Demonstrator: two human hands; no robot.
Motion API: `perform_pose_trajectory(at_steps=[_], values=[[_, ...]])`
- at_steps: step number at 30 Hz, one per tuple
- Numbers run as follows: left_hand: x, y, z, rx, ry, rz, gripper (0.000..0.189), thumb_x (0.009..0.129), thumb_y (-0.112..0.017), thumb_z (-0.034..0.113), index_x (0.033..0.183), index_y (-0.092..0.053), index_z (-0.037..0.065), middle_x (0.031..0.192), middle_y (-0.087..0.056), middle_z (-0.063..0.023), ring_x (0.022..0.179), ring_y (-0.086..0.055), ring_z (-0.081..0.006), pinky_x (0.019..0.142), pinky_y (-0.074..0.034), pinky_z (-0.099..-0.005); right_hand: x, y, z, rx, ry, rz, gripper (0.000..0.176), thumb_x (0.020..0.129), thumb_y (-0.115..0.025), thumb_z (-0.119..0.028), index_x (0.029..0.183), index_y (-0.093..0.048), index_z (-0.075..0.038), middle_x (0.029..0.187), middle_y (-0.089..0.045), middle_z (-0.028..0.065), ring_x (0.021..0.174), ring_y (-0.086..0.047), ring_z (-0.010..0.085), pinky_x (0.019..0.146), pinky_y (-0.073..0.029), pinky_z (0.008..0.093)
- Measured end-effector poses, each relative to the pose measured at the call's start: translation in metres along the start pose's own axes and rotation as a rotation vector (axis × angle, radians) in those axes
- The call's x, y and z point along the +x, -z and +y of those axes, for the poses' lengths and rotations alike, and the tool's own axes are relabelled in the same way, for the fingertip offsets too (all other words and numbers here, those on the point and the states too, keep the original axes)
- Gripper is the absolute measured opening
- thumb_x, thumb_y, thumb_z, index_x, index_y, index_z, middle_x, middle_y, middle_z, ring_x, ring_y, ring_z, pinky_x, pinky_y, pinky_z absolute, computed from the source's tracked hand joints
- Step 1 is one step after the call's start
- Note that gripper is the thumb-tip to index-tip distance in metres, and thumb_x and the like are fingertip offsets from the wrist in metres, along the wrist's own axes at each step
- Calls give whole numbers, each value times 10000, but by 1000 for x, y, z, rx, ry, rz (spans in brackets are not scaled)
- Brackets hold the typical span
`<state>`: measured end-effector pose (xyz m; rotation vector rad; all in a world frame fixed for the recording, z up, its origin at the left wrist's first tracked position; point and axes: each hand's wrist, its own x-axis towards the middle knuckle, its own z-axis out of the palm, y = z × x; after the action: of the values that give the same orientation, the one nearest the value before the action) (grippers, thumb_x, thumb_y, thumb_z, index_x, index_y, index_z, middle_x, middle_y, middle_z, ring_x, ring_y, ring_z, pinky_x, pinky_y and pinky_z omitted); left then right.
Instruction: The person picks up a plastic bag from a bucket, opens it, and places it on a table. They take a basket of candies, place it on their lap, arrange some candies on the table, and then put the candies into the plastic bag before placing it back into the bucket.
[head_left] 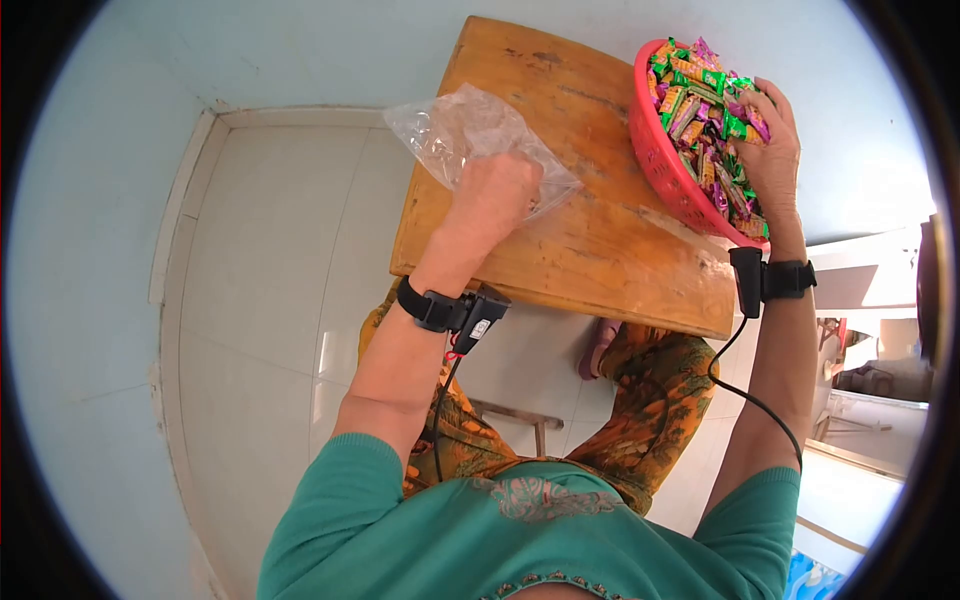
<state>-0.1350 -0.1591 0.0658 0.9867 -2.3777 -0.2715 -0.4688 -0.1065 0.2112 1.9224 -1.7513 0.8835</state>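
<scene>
A clear plastic bag [455,128] lies on the left side of the wooden table [560,225]. My left hand [497,190] is closed at the bag, its fingers curled on the plastic at the bag's lower part. On the table's right side stands a red perforated basket [660,165], full of small wrapped candies [700,110] in green, purple and orange. My right hand [772,150] reaches into the basket from its right edge, fingers curled around some of the wrapped candies. Its fingertips are partly hidden among the wrappers.
Black straps with small devices and cables sit on both wrists. A pale wall [300,50] runs behind the table. Below it are a tiled floor [270,230], my knees in patterned trousers and a wooden stool bar [520,412]. White furniture stands at the far right.
</scene>
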Motion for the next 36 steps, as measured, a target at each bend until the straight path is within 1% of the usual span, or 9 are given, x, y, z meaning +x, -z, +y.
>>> perform_pose_trajectory(at_steps=[4,9,14,17,19,20,26,30,36], values=[[-2,6,0,127,76,-41,68,844,-669,95,833,-716,48,836,-686,-170,768,-675,-365,640,-532,-462,3,7,-56,50,48,60,501,639,-691,119,1072,-669,-132,1340,-580,104,1151,-610,336,947,-515,388],[-6,2,-5,121,154,14,85,863,-646,87,841,-708,33,828,-682,-176,761,-665,-386,644,-534,-468,-33,-20,-131,133,236,-44,399,687,-714,71,1045,-685,-103,1313,-592,113,1117,-622,312,856,-563,376],[-8,1,-5,31,187,72,85,863,-630,51,918,-690,29,938,-686,-162,815,-660,-391,680,-534,-475,-92,-80,-137,57,248,-309,314,733,-692,24,1017,-658,-106,1297,-567,95,1028,-606,318,793,-577,407],[-5,8,5,-72,211,42,200,844,-618,-1,1030,-678,45,1092,-655,-156,893,-653,-387,737,-541,-470,-101,-105,-114,-8,152,-410,304,755,-684,6,1029,-633,-116,1335,-527,69,1019,-580,327,774,-578,432],[-4,6,8,-203,170,41,360,824,-600,-47,1146,-668,99,1243,-612,-140,977,-648,-378,788,-548,-456,-96,-110,-112,-110,6,-437,364,747,-700,11,1077,-610,-113,1386,-495,49,1064,-574,326,783,-584,435],[-4,5,9,-202,172,37,360,824,-600,-47,1146,-668,99,1243,-612,-140,977,-648,-378,788,-548,-456,-92,-110,-112,-85,-93,-512,494,724,-736,2,1181,-594,-117,1445,-460,76,1172,-542,342,879,-555,453],[-3,4,14,-194,50,63,424,799,-590,-68,1137,-714,156,1402,-565,-82,1075,-649,-341,824,-554,-430,-90,-111,-104,30,-108,-470,775,671,-780,5,1388,-514,-122,1530,-381,153,1385,-394,357,1092,-392,490],[-6,5,13,-137,26,-25,344,784,-596,-66,1026,-754,120,1373,-594,-86,1050,-663,-322,813,-554,-422,-102,-96,-112,99,-25,-454,732,677,-780,-3,1362,-546,-119,1506,-417,153,1380,-403,365,1083,-391,486],[-11,-7,8,-8,53,-81,263,767,-595,-64,958,-745,38,1328,-635,-86,1028,-672,-310,822,-553,-406,-123,-92,-127,61,242,-332,441,739,-713,-22,1171,-651,-86,1378,-550,119,1332,-467,330,1084,-373,516]])
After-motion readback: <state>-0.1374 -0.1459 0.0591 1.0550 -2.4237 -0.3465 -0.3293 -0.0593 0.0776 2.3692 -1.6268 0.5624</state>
